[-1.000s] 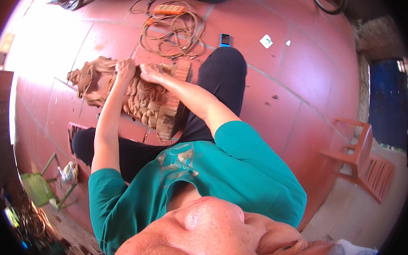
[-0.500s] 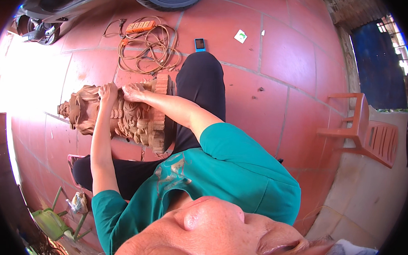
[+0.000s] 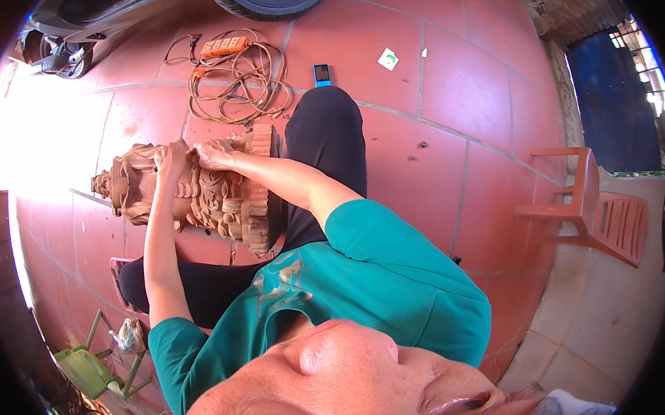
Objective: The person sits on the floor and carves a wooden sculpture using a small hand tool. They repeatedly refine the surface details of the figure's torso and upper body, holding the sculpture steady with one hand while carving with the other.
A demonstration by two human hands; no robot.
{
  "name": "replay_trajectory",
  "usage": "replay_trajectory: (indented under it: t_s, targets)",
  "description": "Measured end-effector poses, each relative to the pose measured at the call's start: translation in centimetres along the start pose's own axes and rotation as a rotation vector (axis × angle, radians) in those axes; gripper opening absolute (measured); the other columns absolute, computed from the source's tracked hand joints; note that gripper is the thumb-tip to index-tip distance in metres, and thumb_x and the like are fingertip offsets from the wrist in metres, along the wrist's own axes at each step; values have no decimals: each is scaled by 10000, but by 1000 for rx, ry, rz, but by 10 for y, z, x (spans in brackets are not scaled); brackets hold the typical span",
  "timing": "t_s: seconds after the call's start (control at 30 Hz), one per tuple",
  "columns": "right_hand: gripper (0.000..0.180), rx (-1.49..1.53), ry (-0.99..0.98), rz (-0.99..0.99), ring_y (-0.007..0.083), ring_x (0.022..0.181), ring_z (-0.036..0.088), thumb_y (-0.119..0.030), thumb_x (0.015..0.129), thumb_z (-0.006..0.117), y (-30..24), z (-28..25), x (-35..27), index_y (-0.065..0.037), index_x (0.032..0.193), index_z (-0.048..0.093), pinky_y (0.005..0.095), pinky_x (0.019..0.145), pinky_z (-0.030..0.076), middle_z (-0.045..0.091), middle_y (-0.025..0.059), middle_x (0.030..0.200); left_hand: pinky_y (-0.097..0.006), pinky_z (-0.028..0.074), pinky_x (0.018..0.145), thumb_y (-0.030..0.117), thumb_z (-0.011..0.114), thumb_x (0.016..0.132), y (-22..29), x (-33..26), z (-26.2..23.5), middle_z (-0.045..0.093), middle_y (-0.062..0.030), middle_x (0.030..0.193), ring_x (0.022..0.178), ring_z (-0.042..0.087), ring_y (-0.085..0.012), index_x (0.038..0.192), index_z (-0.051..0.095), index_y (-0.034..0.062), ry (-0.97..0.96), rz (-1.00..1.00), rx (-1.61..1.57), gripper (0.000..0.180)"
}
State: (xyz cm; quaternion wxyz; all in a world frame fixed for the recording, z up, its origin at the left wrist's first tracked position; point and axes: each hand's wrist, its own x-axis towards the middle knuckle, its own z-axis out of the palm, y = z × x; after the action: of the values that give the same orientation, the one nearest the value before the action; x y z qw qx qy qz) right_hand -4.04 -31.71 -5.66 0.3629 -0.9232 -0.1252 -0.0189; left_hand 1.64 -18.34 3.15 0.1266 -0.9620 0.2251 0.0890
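A carved brown wooden statue (image 3: 224,202) lies on its side, its broad ridged base against my bent leg and its narrow end pointing left. My left hand (image 3: 171,156) is closed at the far side of the statue's middle, fingers curled down. Close beside it, my right hand (image 3: 213,155) is also closed, pressing on the carving nearer the base. The two hands almost meet. Whatever sits between the fingers of either hand is too small or too hidden to make out.
Beyond the statue lies an orange power strip (image 3: 226,47) with a coiled brown cord (image 3: 241,90). A blue phone-like device (image 3: 322,75) rests past my knee. A motorbike wheel (image 3: 268,1) stands at the far edge, a pinkish plastic chair (image 3: 591,213) at right, a green stool (image 3: 83,371) at lower left.
Both hands have shifted very slightly left along the statue, still closed. The whole view has moved a little; nothing was picked up or let go.
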Motion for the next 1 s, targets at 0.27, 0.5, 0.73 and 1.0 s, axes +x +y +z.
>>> replay_trajectory:
  t_s: [0.27, 0.5, 0.73, 1.0]
  targets:
    - [283, -167, 36, -111, 358, 745, 674, -134, 796, 500, 20, 16, 5, -73, 1032, 644, 472, 605, 538, 676, 193, 810, -467, 525, 720, 175, 505, 849, -2, 1, -3, 680, -214, 888, 832, 672, -379, 870, 695, 23, 52, -42, -33, 244]
    - [174, -133, 112, -111, 301, 662, 637, -161, 791, 518, 18, 5, 4, -80, 887, 638, 423, 536, 502, 615, 136, 714, -461, 523, 713, 200, 502, 864, -3, -9, -15, 678, -220, 868, 828, 674, -374, 834, 704, 21, 111, -18, -84, 272]
    - [202, -324, 220, -262, 193, 569, 576, -176, 780, 538, 27, 21, 4, -109, 606, 616, 367, 466, 443, 523, 24, 574, -466, 519, 714, 211, 497, 865, 1, -5, -10, 679, -212, 855, 823, 675, -365, 823, 706, 26, 195, 37, -68, 282]
    - [186, -16, 94, -30, 295, 659, 671, -152, 820, 510, -7, -19, -6, -60, 905, 647, 442, 536, 524, 653, 157, 715, -463, 519, 751, 188, 471, 875, -24, -1, 7, 681, -213, 922, 865, 672, -354, 891, 696, -1, 122, -97, -108, 294]
